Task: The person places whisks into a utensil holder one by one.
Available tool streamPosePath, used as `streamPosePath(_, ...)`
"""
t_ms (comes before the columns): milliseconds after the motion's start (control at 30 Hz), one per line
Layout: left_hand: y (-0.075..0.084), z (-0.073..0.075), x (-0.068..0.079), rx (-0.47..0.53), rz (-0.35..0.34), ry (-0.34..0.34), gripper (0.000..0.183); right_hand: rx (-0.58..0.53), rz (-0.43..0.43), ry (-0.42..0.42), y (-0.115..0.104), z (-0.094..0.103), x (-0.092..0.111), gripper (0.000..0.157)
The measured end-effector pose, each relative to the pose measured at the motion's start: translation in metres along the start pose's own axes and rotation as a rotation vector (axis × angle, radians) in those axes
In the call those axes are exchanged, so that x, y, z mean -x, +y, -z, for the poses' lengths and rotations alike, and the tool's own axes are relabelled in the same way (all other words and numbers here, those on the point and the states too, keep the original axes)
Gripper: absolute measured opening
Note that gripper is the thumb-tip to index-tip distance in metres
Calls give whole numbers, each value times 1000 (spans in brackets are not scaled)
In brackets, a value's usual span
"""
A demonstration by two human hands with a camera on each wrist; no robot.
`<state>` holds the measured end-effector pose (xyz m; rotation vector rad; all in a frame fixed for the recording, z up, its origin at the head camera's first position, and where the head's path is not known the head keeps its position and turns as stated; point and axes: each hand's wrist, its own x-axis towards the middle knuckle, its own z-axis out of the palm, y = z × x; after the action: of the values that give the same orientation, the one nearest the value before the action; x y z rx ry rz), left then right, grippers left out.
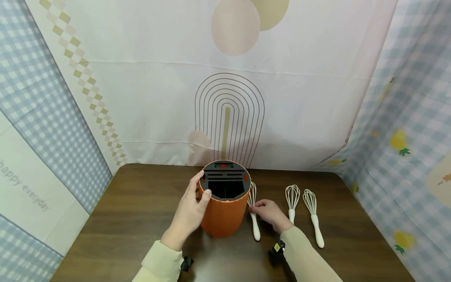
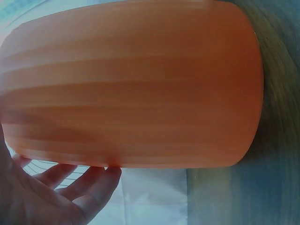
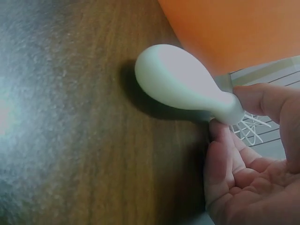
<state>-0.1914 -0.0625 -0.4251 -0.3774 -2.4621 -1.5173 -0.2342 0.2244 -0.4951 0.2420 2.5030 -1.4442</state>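
An orange round utensil holder (image 1: 222, 219) with a black slotted insert (image 1: 225, 176) in its top stands upright on the table. My left hand (image 1: 186, 215) holds its left side, thumb by the front rim and fingers spread along the far side; the left wrist view shows the fingertips against the ribbed wall (image 2: 140, 98). Just right of the holder, my right hand (image 1: 270, 213) pinches a white whisk (image 1: 256, 229) where the handle meets the wires. The whisk's rounded handle end (image 3: 173, 77) points toward me, low over the wood, and its wire head lies partly behind the holder.
To the right are two more white whisks, one (image 1: 292, 197) near my right hand and another (image 1: 316, 225) farther out, wire ends away from me. The brown wooden table (image 1: 134, 219) backs onto a white printed cloth (image 1: 158, 109). Checked cloth (image 1: 408, 176) hangs along the right side.
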Motion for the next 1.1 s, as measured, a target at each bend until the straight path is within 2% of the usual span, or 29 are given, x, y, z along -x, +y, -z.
streamPosePath(233, 1, -4, 0, -53, -15, 51, 58, -3, -18, -24, -9, 7, 0, 25)
streamPosePath(467, 3, -8, 0, -48, 2, 8, 59, 3, -52, -28, -6, 9, 2, 23)
streamPosePath(867, -1, -6, 0, -50, 4, 7, 57, -48, -62, 8, 0, 6, 2, 19)
streamPosePath(1100, -1, -4, 0, -33, -10, 29, 58, -174, -65, -40, -4, 13, 3, 26)
